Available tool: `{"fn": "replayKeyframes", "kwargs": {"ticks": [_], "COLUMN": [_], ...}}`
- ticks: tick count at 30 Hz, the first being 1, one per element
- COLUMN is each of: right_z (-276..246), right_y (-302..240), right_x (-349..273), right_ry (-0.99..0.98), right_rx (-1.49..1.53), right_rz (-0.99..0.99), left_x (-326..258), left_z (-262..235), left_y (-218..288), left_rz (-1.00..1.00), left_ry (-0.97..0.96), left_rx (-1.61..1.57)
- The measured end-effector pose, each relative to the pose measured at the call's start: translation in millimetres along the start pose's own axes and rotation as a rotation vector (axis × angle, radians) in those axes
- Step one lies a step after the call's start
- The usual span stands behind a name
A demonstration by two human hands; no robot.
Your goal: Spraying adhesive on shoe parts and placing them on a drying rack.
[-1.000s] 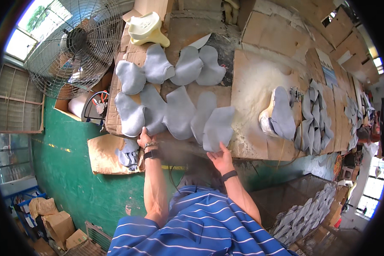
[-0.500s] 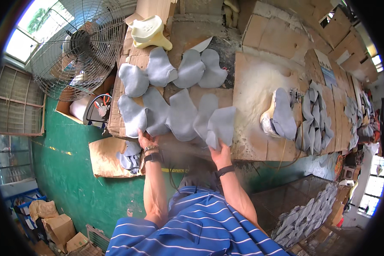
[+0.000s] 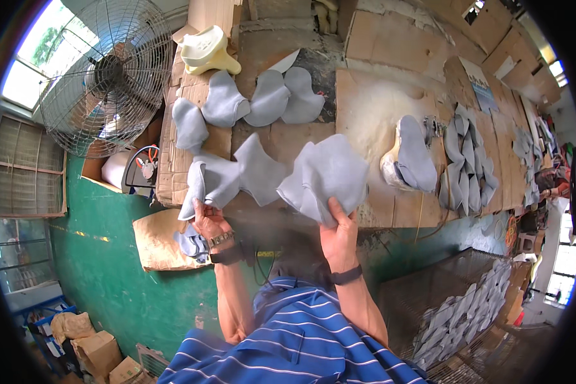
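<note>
Grey felt pieces (image 3: 326, 176) are being lifted at frame centre, pinched in the right hand (image 3: 339, 233); the left hand (image 3: 208, 217) is gripping another grey piece (image 3: 221, 179) by its edge, raising both off the cardboard-covered tabletop (image 3: 301, 137) to gather them

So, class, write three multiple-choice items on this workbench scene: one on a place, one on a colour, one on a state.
1. Where is the cage fan?
A. The bench's left
B. The bench's right
C. Under the bench

2. What colour are the fabric pieces?
A. Red
B. Pale grey
C. Black

3. What is the right hand doing?
A. Resting empty
B. Gripping a bunch of pieces
C. Touching the fan

Key: 1 A, it stands by the window at left; 2 B, all look pale grey; 3 B, fingers close on the lifted bunch.
</note>
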State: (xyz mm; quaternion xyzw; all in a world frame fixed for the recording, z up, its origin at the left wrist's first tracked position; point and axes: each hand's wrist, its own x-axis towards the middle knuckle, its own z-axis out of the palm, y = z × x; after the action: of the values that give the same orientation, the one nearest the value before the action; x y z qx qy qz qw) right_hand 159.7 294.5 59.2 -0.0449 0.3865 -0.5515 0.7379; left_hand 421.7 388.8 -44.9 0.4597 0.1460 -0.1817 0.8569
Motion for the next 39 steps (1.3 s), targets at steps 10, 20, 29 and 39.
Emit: {"fn": "replayKeyframes", "kwargs": {"ticks": [10, 20, 29, 39], "right_z": [-47.1, -134.5, -206.6, -288.7], "right_y": [-73.1, -175.3, -247.9, -315.8], "right_x": [-48.6, -96.2, -136.4, -191.3], "right_ry": [-0.143, -0.194, -0.191, -0.098], "right_rx": [0.049, 0.121, 0.148, 0.271], "right_rz": [0.102, 0.038, -0.065, -0.241], "left_x": [-113.7, -216.7, -300.1, -431.9], "left_z": [43.7, 77.4, 128.3, 185.0], "left_y": [62.2, 97.5, 141.7, 106.2], "left_rz": [0.279, 0.48, 0.506, 0.238], "left_ry": [-0.087, -0.266, -0.659, -0.957], "left_rx": [-0.074, -0.015, -0.116, -0.11]}}
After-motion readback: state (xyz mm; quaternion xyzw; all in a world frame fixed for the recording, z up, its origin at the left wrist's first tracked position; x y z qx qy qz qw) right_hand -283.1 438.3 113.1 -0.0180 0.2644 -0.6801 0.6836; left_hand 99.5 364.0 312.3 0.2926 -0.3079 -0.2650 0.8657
